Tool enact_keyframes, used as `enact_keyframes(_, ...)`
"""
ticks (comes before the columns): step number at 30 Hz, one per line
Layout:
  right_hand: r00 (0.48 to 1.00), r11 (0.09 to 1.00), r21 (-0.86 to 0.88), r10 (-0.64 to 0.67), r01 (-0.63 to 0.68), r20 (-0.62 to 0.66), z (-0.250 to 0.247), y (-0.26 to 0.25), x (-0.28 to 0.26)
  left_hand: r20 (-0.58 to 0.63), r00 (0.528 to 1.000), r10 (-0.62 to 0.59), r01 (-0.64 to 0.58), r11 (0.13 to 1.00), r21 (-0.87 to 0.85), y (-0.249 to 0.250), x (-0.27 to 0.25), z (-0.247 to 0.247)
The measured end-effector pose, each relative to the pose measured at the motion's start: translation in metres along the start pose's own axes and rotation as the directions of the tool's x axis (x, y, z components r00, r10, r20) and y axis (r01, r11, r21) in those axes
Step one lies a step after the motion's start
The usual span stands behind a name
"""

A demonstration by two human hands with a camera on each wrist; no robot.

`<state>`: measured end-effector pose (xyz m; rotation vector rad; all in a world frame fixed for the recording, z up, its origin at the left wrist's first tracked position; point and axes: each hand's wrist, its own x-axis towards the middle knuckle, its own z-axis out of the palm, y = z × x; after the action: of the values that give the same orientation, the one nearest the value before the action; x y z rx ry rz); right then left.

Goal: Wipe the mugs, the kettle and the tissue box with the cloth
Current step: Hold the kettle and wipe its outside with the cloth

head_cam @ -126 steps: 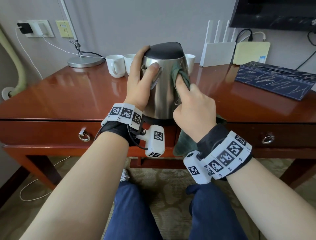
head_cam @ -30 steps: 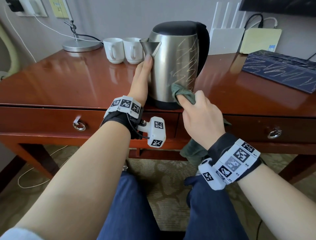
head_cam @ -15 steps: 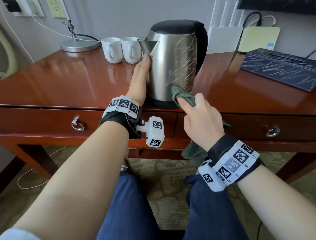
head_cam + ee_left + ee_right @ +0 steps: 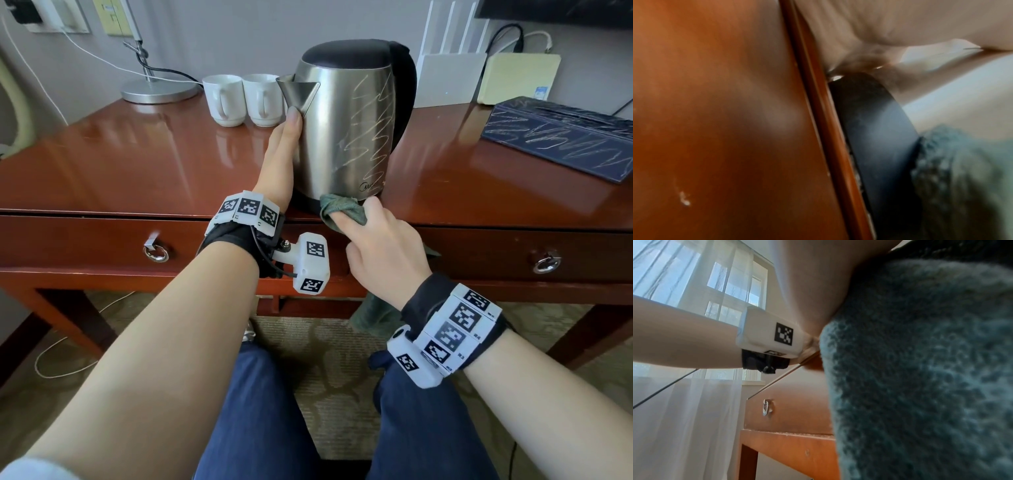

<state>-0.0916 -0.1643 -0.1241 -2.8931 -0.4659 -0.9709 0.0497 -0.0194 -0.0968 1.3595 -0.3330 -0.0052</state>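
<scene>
The brushed steel electric kettle with a black lid (image 4: 346, 133) stands upright on its black base at the near edge of the glossy reddish-brown wooden tabletop (image 4: 137, 171), about mid-width. Its long axis runs vertically; the triangular spout points left and a little toward the viewer, and the black handle sits on the far right side.

That spot is the main hazard. The base lies close to the near edge, so a hard sideways rub low on the body could skid the kettle off its base or over the edge. Pale scribbled marks cover the right side of the body, and a light pass may well leave them there.

The left hand (image 4: 282, 154) lies flat against the kettle's left side, fingers straight and together, the tip of one just under the spout. The right hand (image 4: 380, 250) pinches a bunched dark green terry cloth (image 4: 340, 209) against the kettle's lower front; the rest of the cloth hangs below the tabletop edge.

Two white ceramic mugs (image 4: 245, 99) stand just beyond, at far left. The dark blue rectangular tissue box (image 4: 561, 137), also scribbled on, lies well apart at far right.
</scene>
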Motion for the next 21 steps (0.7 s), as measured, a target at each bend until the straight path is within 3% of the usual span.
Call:
enact_keyframes(9, 0.993, 0.992, 0.072, 0.11, -0.107, -0.036, -0.003, 0.022, -0.019, -0.051, 0.998, 0.039, -0.041, 0.999, -0.025, 0.008, -0.012, 0.007)
enact_keyframes(13, 0.989, 0.984, 0.116, 0.14, -0.135, -0.044, -0.008, 0.023, -0.018, -0.146, 0.98, 0.138, -0.144, 0.989, -0.029, 0.022, -0.021, 0.012)
enact_keyframes(16, 0.988, 0.981, 0.14, 0.145, -0.137, -0.053, -0.009, 0.022, -0.013, -0.113, 0.973, 0.203, -0.202, 0.979, 0.024, 0.04, -0.022, 0.02)
enact_keyframes(21, 0.987, 0.981, 0.158, 0.13, -0.114, -0.096, -0.011, 0.018, -0.006, -0.066, 0.988, 0.14, -0.134, 0.987, 0.085, 0.068, -0.015, 0.034)
